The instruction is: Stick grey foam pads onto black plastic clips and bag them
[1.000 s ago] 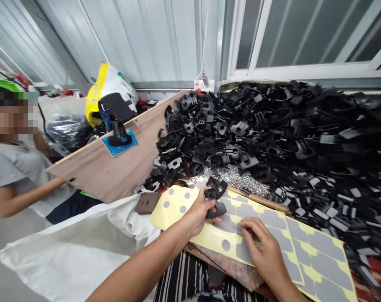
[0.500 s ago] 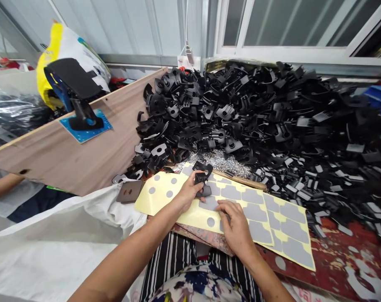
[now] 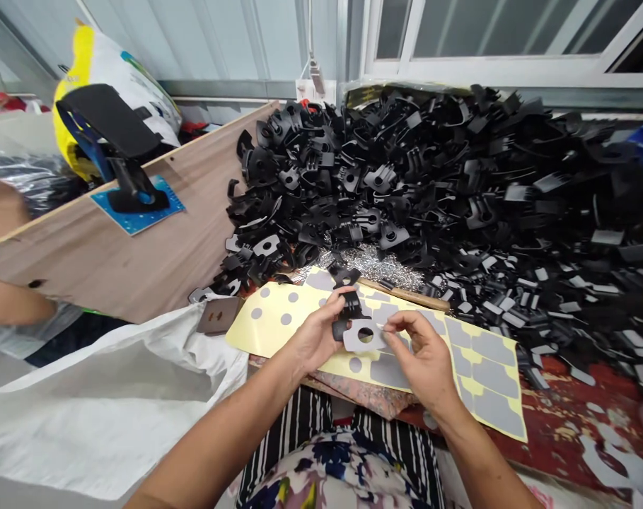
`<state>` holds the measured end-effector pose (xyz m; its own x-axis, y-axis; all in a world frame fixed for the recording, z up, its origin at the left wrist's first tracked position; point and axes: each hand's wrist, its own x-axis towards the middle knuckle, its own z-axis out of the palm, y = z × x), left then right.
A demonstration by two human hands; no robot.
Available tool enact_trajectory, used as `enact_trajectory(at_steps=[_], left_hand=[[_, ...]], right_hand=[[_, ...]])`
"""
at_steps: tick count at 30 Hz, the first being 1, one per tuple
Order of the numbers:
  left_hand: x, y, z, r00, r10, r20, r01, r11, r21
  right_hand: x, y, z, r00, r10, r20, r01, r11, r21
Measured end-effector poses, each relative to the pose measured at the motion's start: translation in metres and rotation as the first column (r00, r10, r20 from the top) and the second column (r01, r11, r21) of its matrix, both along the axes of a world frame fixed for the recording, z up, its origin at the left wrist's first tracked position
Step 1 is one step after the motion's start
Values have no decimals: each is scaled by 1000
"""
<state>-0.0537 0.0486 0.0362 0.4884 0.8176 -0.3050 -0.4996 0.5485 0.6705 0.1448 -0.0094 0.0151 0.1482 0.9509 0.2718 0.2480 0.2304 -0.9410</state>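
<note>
My left hand [image 3: 317,334] is closed round a black plastic clip part [image 3: 351,304] above the sticker sheet. Against the near end of that part lies a grey sticker [image 3: 354,339] with a round hole in it. My right hand [image 3: 424,353] pinches the sticker's right edge between thumb and forefinger. Whether the sticker is stuck to the part, I cannot tell. Beneath both hands spreads a yellow backing sheet [image 3: 241,336] with grey die-cut shapes and small grey discs.
A large heap of black plastic parts [image 3: 374,177] fills the back. Small metal pieces [image 3: 385,268] lie before it, beside a wooden stick [image 3: 432,302]. On the left stand a wooden board [image 3: 194,212], a black bracket [image 3: 135,187] and a white cloth [image 3: 114,410]. Another person's arm [image 3: 13,300] shows behind the board.
My right hand has come up off the sheet with a grey sticker, now at the clip part. My left hand has turned the part slightly. The other person's arm at left has shifted.
</note>
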Motion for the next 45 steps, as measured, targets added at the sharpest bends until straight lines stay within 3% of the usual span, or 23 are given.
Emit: enact_trajectory(at_steps=[4, 18, 22, 25, 31, 35, 38, 40, 43, 45], left_hand=[[2, -10, 0, 999, -4, 53, 4, 1000, 3], [-2, -11, -10, 996, -62, 67, 61, 998, 5], [-3, -14, -7, 997, -66, 50, 66, 998, 16], [2, -19, -8, 999, -44, -17, 45, 994, 95], [21, -28, -22, 948, 220, -228, -151, 947, 283], [22, -31, -32, 934, 271, -233, -190, 929, 319], [14, -38, -38, 930, 270, -248, -182, 927, 329], [4, -43, -37, 936, 210, -283, -121, 945, 302], [-25, -37, -20, 934, -9, -358, 83, 978, 192], [-54, -18, 7, 919, -106, -380, 165, 978, 126]], right_hand=[[-8, 3, -5, 999, 23, 22, -23, 1000, 8], [-18, 6, -10, 999, 20, 46, -19, 999, -40], [-19, 5, -4, 994, 10, 110, -7, 1000, -27], [-21, 3, -2, 977, 6, 214, -10, 1000, 17], [-29, 1, -9, 890, -90, 446, -13, 975, 223], [-32, -3, -11, 809, -121, 576, -62, 956, 287], [-25, -5, -10, 697, -191, 692, 2, 964, 264], [-15, 0, -9, 708, -89, 701, 2, 992, 125], [3, 22, -8, 763, 245, 598, -206, 969, -135], [10, 48, -8, 754, 263, 601, -260, 961, -94]])
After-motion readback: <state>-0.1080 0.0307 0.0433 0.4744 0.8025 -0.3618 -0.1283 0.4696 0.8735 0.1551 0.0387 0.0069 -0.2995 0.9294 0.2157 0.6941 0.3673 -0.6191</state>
